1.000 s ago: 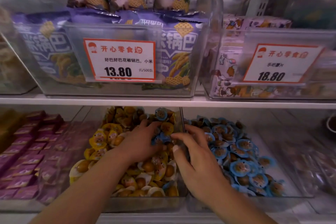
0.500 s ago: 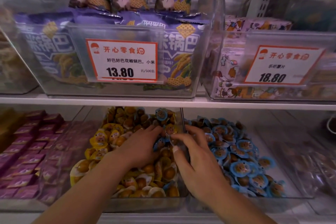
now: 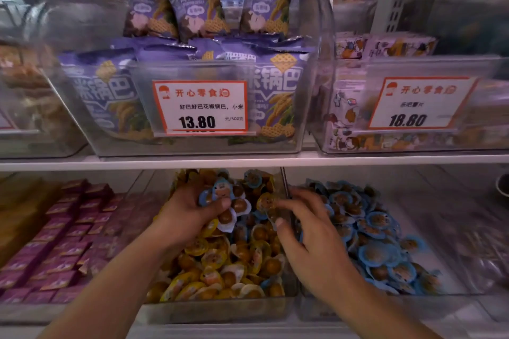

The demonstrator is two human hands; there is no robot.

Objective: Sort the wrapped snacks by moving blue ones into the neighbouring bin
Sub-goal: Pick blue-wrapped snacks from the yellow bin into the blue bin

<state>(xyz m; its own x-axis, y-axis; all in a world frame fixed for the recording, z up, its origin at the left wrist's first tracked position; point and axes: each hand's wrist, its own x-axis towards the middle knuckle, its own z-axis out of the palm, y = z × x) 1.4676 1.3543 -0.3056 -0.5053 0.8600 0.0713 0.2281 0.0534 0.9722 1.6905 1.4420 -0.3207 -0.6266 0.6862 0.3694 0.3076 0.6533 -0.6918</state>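
**Blue snacks lifted from the yellow bin**

While the left hand (image 3: 190,209) curls its fingers round a small bunch of blue snacks (image 3: 217,192), it holds them just above the yellow snacks (image 3: 220,261) that fill the middle bin (image 3: 220,311). More blue wrappers lie under and beyond these fingers, mixed into the yellow heap. At the clear wall between the two bins, the right hand (image 3: 311,231) pinches one wrapped snack (image 3: 267,202) between thumb and forefinger; its colour I cannot tell. To the right of those fingers, the neighbouring bin (image 3: 454,278) holds a pile of blue snacks (image 3: 371,242). Left of the left hand, purple packets (image 3: 63,239) lie in rows. Above the fingers, a shelf (image 3: 248,159) carries clear bins of purple bags (image 3: 275,91) with price cards (image 3: 201,106).
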